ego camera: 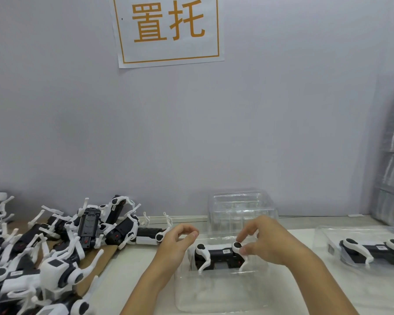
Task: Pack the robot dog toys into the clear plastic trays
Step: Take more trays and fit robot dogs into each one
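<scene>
**Robot dog toy seated in the near tray**

Robot dog toy (218, 255), black-bodied with white legs, lies in the clear plastic tray (214, 292) directly in front of us on the white table (127, 276). Our right hand (266, 239) touches its right end, fingertips and thumb curled around the round white joint there. Our left hand (175, 244) hovers just left of the toy with fingers loosely curled, holding nothing. A pile of unpacked toys (55, 242) covers the table's left side. Empty stacked trays (241, 208) stand behind, against the wall, and a packed tray (369, 246) sits to the right.
</scene>
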Available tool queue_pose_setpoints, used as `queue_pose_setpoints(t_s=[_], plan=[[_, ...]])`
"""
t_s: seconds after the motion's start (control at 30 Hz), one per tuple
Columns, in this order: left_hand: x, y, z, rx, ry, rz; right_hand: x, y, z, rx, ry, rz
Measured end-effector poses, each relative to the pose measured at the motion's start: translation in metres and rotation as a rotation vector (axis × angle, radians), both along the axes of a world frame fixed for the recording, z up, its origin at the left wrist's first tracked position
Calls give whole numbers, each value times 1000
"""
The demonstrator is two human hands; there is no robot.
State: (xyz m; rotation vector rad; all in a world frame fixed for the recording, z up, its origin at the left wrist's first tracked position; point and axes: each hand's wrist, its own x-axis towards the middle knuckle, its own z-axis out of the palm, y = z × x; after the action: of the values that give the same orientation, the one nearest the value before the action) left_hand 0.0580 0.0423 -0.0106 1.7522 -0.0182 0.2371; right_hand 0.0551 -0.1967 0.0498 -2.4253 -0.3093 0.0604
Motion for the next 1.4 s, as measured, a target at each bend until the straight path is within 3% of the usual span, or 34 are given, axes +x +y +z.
queue_pose_setpoints(t_s=[0.17,0.3,0.5,1.03,1.13,1.2,1.33,1.4], plan=[[-1,0,0,3,-3,-3,2,1,-4,75,-42,-40],[-2,0,0,14,0,1,1,3,-2,-18,-61,-28],[-2,-2,3,15,-7,2,-12,47,-7,21,-207,172],[-5,-3,8,45,20,0,-5,66,-22,63,-137,234],[-6,-2,9,56,27,2,-1,54,-19,152,-183,113],[-6,-1,10,84,57,10,4,37,-15,104,-247,-11],[-4,0,12,204,204,31,10,5,-15,-3,-158,-125],[-4,0,15,313,181,53,11,2,-18,24,-108,-123]])
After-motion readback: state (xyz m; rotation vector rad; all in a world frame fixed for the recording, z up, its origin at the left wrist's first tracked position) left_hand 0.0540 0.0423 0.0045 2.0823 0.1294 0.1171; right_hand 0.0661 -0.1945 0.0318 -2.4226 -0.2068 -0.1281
